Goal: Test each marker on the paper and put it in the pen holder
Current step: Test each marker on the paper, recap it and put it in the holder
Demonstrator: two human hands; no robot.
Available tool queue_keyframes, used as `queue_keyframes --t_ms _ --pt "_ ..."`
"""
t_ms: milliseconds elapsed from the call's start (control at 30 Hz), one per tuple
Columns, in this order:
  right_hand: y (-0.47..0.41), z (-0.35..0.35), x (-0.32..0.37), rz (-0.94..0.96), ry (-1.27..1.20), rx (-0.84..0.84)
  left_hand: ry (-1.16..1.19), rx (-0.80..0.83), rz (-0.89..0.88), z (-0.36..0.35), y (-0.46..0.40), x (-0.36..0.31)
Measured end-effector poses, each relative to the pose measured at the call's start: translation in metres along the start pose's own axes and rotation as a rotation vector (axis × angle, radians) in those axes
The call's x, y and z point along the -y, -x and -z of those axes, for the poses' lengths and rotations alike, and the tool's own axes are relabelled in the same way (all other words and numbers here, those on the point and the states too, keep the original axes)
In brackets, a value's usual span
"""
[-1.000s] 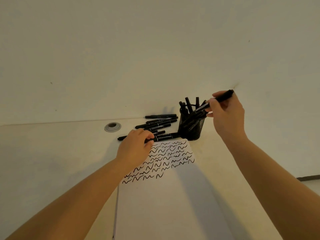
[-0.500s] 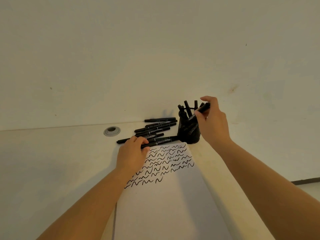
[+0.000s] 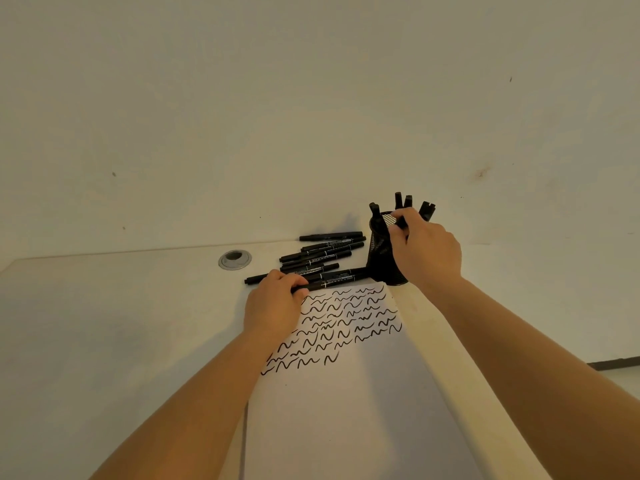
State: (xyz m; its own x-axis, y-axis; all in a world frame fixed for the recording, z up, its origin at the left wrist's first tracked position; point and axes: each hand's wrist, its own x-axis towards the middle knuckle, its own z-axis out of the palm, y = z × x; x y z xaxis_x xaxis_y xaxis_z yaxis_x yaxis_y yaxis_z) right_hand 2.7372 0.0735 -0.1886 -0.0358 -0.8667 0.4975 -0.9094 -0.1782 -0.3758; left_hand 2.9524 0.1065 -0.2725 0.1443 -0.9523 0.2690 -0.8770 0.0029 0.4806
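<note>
From the head view I see the black mesh holder standing at the paper's far right corner, with several marker tops sticking out of it. My right hand is at the holder's rim, fingers curled down over it; whether they pinch a marker I cannot tell. Left of the holder lies a pile of markers on the desk. My left hand curls round one marker lying beside the holder, along the paper's far edge.
</note>
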Motion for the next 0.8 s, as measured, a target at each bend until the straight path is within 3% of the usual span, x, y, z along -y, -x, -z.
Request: queue_keyframes --t_ms 167,333,433,500,567,700,800 --pt "0.011 0.013 0.006 0.042 0.005 -0.053 -0.007 0.016 0.034 0.001 -0.004 -0.001" --pt "0.028 0.036 0.010 0.140 -0.099 -0.278 -0.005 -0.176 0.014 0.017 0.000 -0.002" --pt "0.045 0.040 0.018 0.073 -0.343 -0.080 0.197 -0.192 0.029 0.034 0.010 -0.012" --pt "0.057 0.037 0.027 -0.028 -0.516 0.186 0.361 -0.114 0.038 0.045 0.022 -0.023" --pt "0.070 0.033 0.036 -0.145 -0.730 0.332 0.493 0.004 0.031 0.054 0.037 -0.032" --pt "0.092 0.030 0.049 -0.325 -1.021 0.392 0.647 0.252 0.052 0.065 0.070 -0.042" --pt "0.107 0.029 0.054 -0.329 -1.051 0.377 0.685 0.347 0.035 0.066 0.087 -0.046"
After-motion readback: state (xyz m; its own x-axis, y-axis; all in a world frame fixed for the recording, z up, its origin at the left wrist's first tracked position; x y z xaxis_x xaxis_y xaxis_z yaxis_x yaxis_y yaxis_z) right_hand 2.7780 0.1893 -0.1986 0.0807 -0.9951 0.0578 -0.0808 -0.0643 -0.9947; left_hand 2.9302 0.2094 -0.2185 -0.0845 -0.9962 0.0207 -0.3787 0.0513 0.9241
